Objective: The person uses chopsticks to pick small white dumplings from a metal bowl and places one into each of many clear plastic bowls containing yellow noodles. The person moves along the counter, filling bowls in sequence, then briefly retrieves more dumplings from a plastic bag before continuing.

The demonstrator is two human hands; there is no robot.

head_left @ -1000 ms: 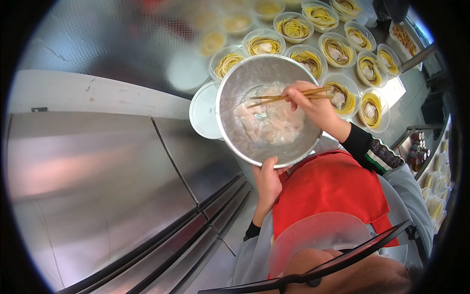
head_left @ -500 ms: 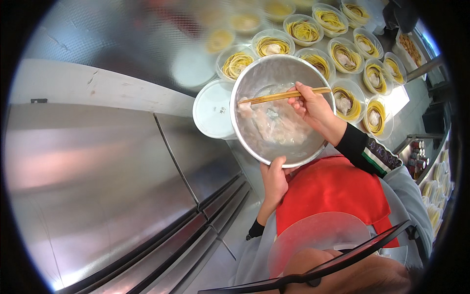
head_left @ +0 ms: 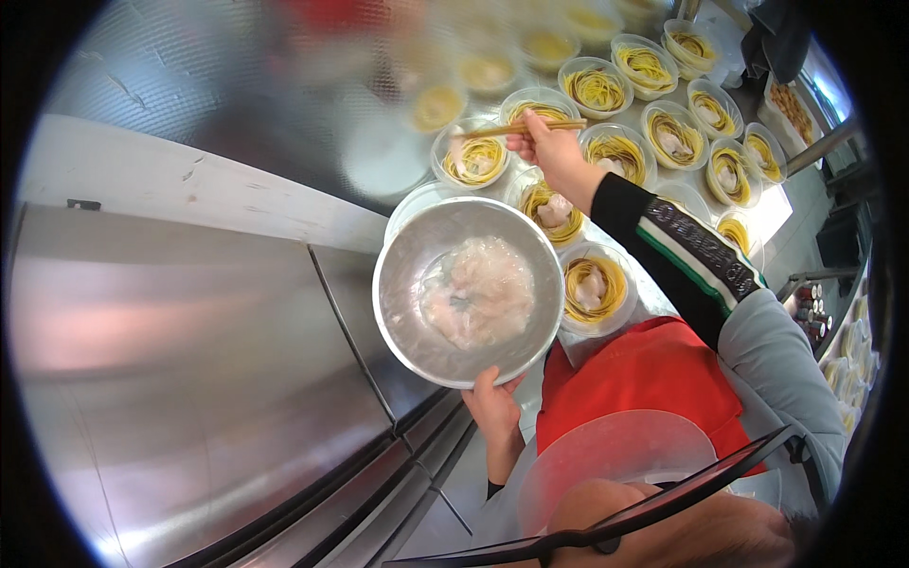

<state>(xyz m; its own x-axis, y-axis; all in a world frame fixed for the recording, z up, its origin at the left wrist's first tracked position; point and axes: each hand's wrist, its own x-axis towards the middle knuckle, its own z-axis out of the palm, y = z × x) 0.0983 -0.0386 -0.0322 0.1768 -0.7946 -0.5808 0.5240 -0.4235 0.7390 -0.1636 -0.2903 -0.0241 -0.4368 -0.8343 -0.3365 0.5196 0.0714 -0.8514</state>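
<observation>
- Steel bowl (head_left: 401, 293), one: mid-view, taken as centre of the clock; wet pale pieces (head_left: 483, 289) heaped inside.
- White round lid (head_left: 407, 207), one: at 11 o'clock, partly hidden by the bowl's rim.
- Noodle cup (head_left: 442, 161), clear plastic, with yellow noodles (head_left: 481, 167): at 12 o'clock.
- Pale piece (head_left: 457, 149), one: at the chopstick tips, by that cup's left edge; cannot tell whether touching.
- Left hand (head_left: 494, 409): between 5 and 6 o'clock; grip clamped on the bowl's rim, fingers partly hidden beneath.
- Chopsticks (head_left: 492, 132), wooden: past 12 o'clock, tips toward 9.
- Right hand (head_left: 546, 144), black cuff: at 1 o'clock; grip clamped on the chopsticks.
- Further noodle cups (head_left: 598, 327), several: 12 to 3 o'clock, on the counter (head_left: 646, 280).
- Red apron (head_left: 634, 379), one: at 4 o'clock.
- White tray (head_left: 778, 121), brown pieces (head_left: 793, 114) inside: at 2 o'clock, beyond the cups.
</observation>
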